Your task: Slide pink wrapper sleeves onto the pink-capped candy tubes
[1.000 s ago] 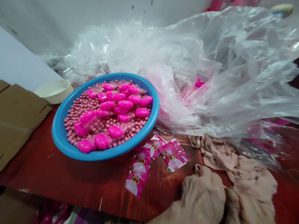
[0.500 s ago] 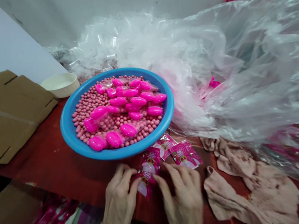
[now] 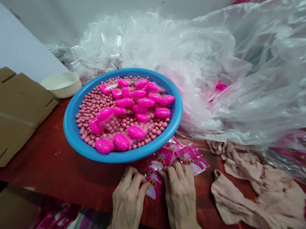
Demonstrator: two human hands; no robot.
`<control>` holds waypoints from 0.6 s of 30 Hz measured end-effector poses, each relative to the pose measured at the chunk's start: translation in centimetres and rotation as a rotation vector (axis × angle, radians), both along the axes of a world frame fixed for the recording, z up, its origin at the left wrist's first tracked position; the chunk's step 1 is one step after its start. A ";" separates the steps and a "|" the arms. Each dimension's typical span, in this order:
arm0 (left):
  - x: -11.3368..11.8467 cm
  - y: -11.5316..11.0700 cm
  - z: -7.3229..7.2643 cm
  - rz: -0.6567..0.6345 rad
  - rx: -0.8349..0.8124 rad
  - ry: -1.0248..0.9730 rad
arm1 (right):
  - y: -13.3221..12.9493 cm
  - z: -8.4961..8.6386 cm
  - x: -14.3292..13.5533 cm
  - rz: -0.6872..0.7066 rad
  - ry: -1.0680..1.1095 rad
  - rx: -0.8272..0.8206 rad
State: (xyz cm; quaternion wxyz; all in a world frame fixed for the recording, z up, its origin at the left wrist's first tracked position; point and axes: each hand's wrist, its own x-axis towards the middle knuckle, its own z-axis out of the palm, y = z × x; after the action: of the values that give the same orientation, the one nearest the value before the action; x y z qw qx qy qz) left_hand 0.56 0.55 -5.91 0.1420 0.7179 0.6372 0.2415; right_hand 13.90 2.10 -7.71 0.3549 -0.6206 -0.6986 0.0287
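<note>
Two joined or overlapping pink printed sachets lie on the table just below the blue basin. My left hand [image 3: 131, 194] has its thumb and fingertips closed at the left edge of the nearer sachet [image 3: 154, 183]. On the other side, my right hand [image 3: 180, 190] has curled fingers and thumb pressed together at that sachet's upper right edge. Another sachet [image 3: 190, 154] lies at an angle beyond my right fingers, partly over a further one. The blue basin [image 3: 70, 136] holds pink balls [image 3: 95, 104] and clear, pink-capped containers [image 3: 121, 141] filled with similar balls.
Flattened cardboard [image 3: 12, 114] lies at the left, beside a shallow white bowl [image 3: 62, 85]. Clear plastic sheeting [image 3: 200, 51] is heaped along the back and right. A crumpled beige cloth [image 3: 263, 193] rests on the red table [image 3: 79, 179] at the right.
My right hand's spread fingers have drawn together and moved slightly left onto the sachet's edge. My left hand remains at the left edge. The view has shifted slightly.
</note>
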 end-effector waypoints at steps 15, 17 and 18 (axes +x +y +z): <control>0.7 2.6 1.1 0.084 -0.203 -0.209 | 0.4 0.3 0.0 -0.167 -0.030 -0.036; 0.7 2.4 0.5 0.047 -0.187 -0.157 | 0.5 -0.1 0.0 -0.175 -0.018 0.002; 0.6 2.4 0.2 0.030 -0.187 -0.136 | 0.5 -0.3 0.1 -0.168 0.002 0.027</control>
State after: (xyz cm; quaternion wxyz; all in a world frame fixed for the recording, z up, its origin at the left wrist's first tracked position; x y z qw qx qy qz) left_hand 1.16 2.93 -5.73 0.2474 0.6741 0.6565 0.2312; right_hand 13.99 2.63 -7.98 0.3651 -0.6723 -0.6439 -0.0099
